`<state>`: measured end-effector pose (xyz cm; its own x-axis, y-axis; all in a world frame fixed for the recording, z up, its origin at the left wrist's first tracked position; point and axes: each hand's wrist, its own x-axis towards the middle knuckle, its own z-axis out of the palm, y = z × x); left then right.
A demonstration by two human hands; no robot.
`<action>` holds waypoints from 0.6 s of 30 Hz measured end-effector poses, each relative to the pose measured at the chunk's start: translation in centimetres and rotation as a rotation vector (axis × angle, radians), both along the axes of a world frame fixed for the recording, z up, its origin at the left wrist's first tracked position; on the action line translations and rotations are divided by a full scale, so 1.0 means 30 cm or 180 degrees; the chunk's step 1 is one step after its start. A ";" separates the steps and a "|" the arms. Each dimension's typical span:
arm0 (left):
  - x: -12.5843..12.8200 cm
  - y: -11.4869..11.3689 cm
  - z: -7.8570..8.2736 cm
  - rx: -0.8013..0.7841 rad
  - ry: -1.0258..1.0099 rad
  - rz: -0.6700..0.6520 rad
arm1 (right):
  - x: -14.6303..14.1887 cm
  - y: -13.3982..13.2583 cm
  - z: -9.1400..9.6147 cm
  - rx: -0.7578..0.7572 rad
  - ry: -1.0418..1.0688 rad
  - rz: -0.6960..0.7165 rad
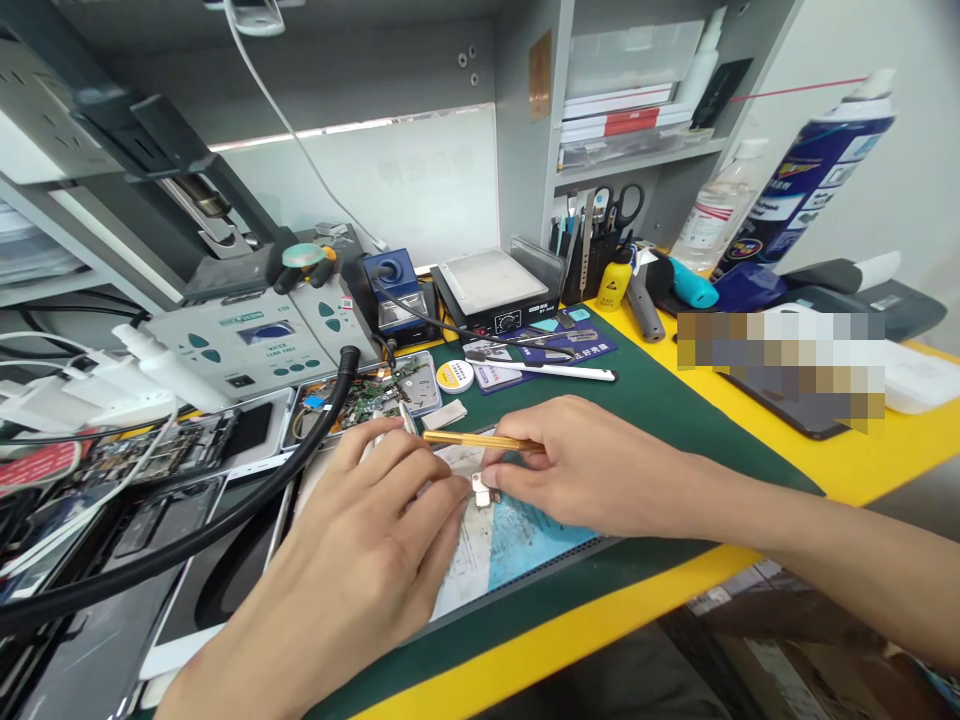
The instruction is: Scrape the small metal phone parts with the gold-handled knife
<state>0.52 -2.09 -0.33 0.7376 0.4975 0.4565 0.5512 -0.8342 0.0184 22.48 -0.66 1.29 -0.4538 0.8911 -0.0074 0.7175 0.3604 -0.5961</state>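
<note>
My left hand [360, 560] lies over a worn blue-and-white work mat [510, 545], its fingertips pinched on a small silver metal part [481, 490]. My right hand [581, 465] meets it from the right, fingers closed on the same small part, with a thin gold-coloured tool [469, 439] held across its fingers and pointing left. Both hands touch at the part, just above the mat. What lies under my left palm is hidden.
A thick black hose [225, 520] runs left of my hands from a grey rework station [247, 340]. Opened phones and boards [360, 395] lie behind. A heating plate [491, 285], tool holder [592, 250], white pen [555, 372], spray can [810, 170] and bottle [716, 215] stand further back.
</note>
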 end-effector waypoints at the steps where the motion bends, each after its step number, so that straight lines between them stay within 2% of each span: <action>1: 0.001 0.000 0.001 -0.0004 0.0000 0.0014 | 0.001 0.000 -0.001 -0.0012 0.0029 0.0011; 5: 0.000 -0.002 0.005 -0.0035 -0.0012 0.0057 | 0.006 0.000 -0.007 -0.0006 0.0312 -0.0098; 11: -0.002 -0.002 0.005 -0.0115 0.0063 0.0112 | 0.014 -0.012 0.011 -0.0187 0.1466 -0.0326; 14: 0.001 -0.001 0.003 -0.0116 0.0083 0.0133 | 0.016 -0.019 0.016 0.0037 0.1841 -0.0434; 18: 0.002 0.002 -0.002 -0.0103 0.0082 0.0149 | 0.012 -0.024 0.004 0.0245 0.1885 -0.0555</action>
